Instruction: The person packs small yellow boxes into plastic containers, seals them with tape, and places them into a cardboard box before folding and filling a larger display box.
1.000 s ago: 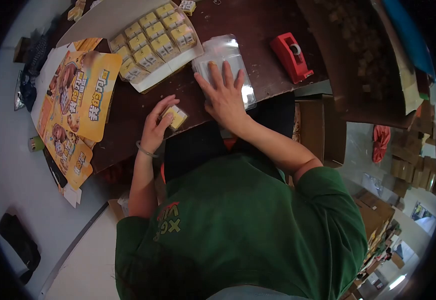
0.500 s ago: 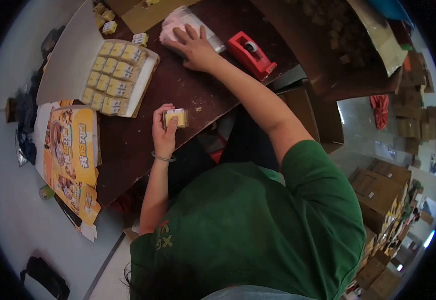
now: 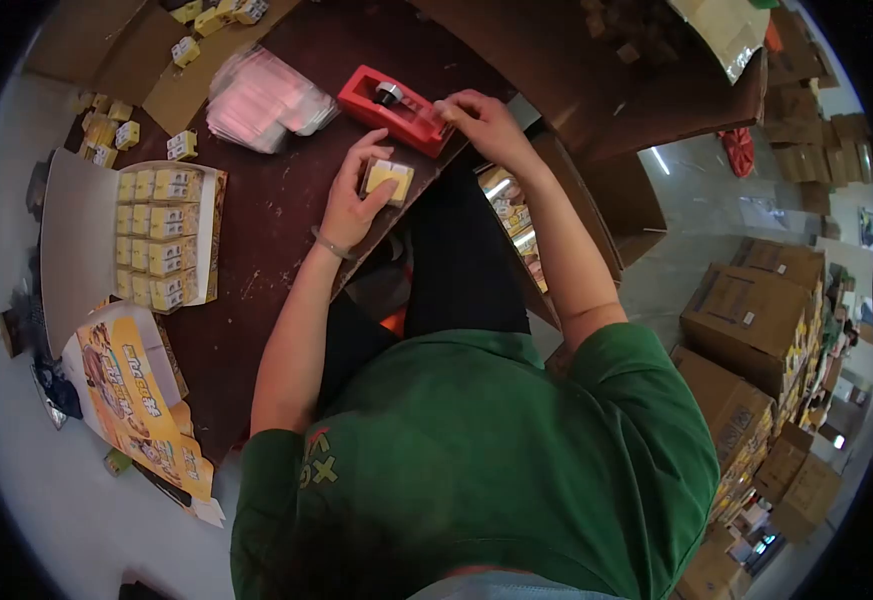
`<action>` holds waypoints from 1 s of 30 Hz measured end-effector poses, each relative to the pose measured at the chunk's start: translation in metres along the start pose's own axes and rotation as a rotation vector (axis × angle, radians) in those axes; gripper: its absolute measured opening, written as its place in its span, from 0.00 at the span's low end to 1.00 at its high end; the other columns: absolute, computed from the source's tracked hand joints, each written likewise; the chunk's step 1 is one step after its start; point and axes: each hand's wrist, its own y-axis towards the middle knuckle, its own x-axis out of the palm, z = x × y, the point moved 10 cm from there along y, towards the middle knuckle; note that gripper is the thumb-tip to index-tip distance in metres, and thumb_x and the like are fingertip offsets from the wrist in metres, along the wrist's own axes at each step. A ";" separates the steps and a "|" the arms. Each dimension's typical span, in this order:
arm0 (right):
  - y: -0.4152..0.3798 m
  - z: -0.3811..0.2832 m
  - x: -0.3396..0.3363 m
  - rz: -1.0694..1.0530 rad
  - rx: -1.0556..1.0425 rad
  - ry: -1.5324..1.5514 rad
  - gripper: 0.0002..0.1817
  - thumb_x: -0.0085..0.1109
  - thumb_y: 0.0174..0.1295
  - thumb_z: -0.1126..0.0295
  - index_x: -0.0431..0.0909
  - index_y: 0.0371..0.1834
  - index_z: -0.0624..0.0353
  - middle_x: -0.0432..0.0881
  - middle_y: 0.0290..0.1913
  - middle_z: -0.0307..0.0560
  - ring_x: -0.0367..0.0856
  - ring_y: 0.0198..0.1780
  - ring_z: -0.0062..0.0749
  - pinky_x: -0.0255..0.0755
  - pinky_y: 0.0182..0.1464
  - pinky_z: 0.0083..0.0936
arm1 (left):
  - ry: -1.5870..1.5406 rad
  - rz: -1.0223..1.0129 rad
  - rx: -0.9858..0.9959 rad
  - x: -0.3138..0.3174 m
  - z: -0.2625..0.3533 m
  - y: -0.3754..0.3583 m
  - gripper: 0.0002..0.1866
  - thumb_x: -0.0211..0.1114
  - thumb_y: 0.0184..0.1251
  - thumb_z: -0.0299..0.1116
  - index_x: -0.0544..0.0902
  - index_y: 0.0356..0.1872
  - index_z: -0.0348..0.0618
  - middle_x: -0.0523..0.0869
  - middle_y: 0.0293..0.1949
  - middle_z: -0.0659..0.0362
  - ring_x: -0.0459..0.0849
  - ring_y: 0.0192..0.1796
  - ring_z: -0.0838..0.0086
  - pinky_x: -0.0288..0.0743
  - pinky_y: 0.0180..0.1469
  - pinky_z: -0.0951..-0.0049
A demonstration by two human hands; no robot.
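A small yellow box with clear wrap [image 3: 388,183] is held between the thumb and fingers of my left hand [image 3: 356,195], over the dark table near its edge. At the cutter end of the red tape dispenser [image 3: 393,110], my right hand [image 3: 483,122] pinches what looks like a strip of clear tape. A pile of pink and clear plastic sleeves [image 3: 264,100] lies left of the dispenser. Farther left, an open display box [image 3: 210,238] holds rows of small yellow boxes [image 3: 156,238].
Loose small yellow boxes [image 3: 184,51] lie at the upper left. A printed yellow carton flap [image 3: 131,395] hangs over the table's left side. Large open cartons [image 3: 606,190] stand on the right, and stacked brown cartons [image 3: 741,310] are on the floor beyond.
My right hand has left the plastic sleeves and moved to the tape dispenser's cutter. My left hand has brought the small box nearer the dispenser. The camera view has shifted.
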 end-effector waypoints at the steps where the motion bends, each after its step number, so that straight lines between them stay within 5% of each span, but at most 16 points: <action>1: 0.005 -0.005 0.004 -0.065 -0.017 -0.027 0.15 0.61 0.66 0.60 0.86 0.38 0.62 0.84 0.40 0.47 0.83 0.43 0.30 0.73 0.49 0.25 | 0.042 -0.050 0.010 0.011 0.002 0.011 0.17 0.66 0.63 0.31 0.74 0.52 0.42 0.73 0.65 0.53 0.76 0.60 0.71 0.68 0.63 0.70; 9: 0.020 0.031 0.021 -0.286 0.218 0.050 0.15 0.70 0.58 0.56 0.88 0.33 0.59 0.82 0.24 0.41 0.76 0.29 0.20 0.69 0.33 0.22 | 0.220 -0.116 -0.008 0.014 0.007 0.025 0.17 0.65 0.63 0.32 0.76 0.51 0.40 0.76 0.63 0.52 0.75 0.62 0.68 0.65 0.65 0.69; 12: 0.022 0.025 0.025 -0.303 0.146 0.191 0.13 0.71 0.57 0.60 0.87 0.30 0.60 0.83 0.28 0.42 0.79 0.32 0.24 0.71 0.36 0.24 | 0.231 -0.151 -0.050 0.016 0.006 0.024 0.17 0.62 0.64 0.31 0.76 0.53 0.40 0.73 0.65 0.52 0.71 0.67 0.67 0.61 0.69 0.68; 15: 0.006 -0.023 -0.002 0.036 -0.256 -0.043 0.11 0.69 0.58 0.65 0.85 0.30 0.62 0.83 0.33 0.45 0.81 0.37 0.32 0.73 0.39 0.28 | 0.250 -0.151 -0.065 0.017 0.007 0.024 0.17 0.63 0.64 0.32 0.76 0.53 0.40 0.73 0.66 0.52 0.71 0.67 0.67 0.61 0.69 0.68; 18: -0.022 -0.028 -0.003 0.079 -0.128 -0.160 0.07 0.65 0.63 0.67 0.85 0.36 0.60 0.82 0.43 0.45 0.81 0.48 0.34 0.73 0.49 0.26 | 0.253 -0.139 -0.066 0.016 0.008 0.025 0.17 0.64 0.64 0.33 0.76 0.52 0.40 0.74 0.65 0.52 0.73 0.66 0.67 0.63 0.68 0.68; 19: -0.027 -0.033 -0.011 0.107 -0.006 -0.034 0.07 0.64 0.60 0.69 0.83 0.35 0.61 0.83 0.37 0.47 0.80 0.44 0.41 0.73 0.48 0.34 | 0.245 -0.127 -0.063 0.016 0.008 0.025 0.17 0.65 0.64 0.34 0.76 0.51 0.40 0.76 0.64 0.52 0.74 0.64 0.67 0.64 0.66 0.68; 21: -0.034 -0.044 -0.033 0.211 -0.047 -0.128 0.06 0.64 0.61 0.70 0.83 0.34 0.60 0.84 0.36 0.46 0.79 0.43 0.41 0.73 0.47 0.32 | 0.235 -0.116 -0.067 0.016 0.009 0.026 0.17 0.66 0.64 0.34 0.76 0.51 0.40 0.77 0.62 0.52 0.76 0.63 0.67 0.66 0.65 0.69; 22: -0.035 -0.061 -0.035 0.243 -0.264 -0.238 0.06 0.62 0.63 0.70 0.83 0.35 0.61 0.85 0.35 0.44 0.80 0.37 0.33 0.74 0.43 0.28 | 0.233 -0.117 -0.076 0.016 0.009 0.026 0.17 0.66 0.64 0.33 0.76 0.51 0.40 0.77 0.63 0.52 0.76 0.63 0.67 0.66 0.65 0.69; 28: -0.043 0.029 0.010 -0.143 0.321 0.507 0.09 0.61 0.67 0.69 0.81 0.39 0.65 0.85 0.32 0.41 0.79 0.34 0.18 0.73 0.39 0.21 | 0.216 -0.122 -0.068 0.017 0.008 0.026 0.16 0.65 0.64 0.31 0.76 0.51 0.40 0.76 0.64 0.52 0.75 0.64 0.68 0.65 0.66 0.69; 30: -0.041 0.041 0.014 -0.084 0.262 0.378 0.09 0.61 0.67 0.69 0.82 0.38 0.65 0.85 0.31 0.41 0.79 0.33 0.18 0.73 0.38 0.20 | 0.200 -0.120 -0.064 0.017 0.008 0.023 0.16 0.65 0.64 0.30 0.76 0.52 0.40 0.76 0.64 0.53 0.75 0.64 0.69 0.65 0.66 0.69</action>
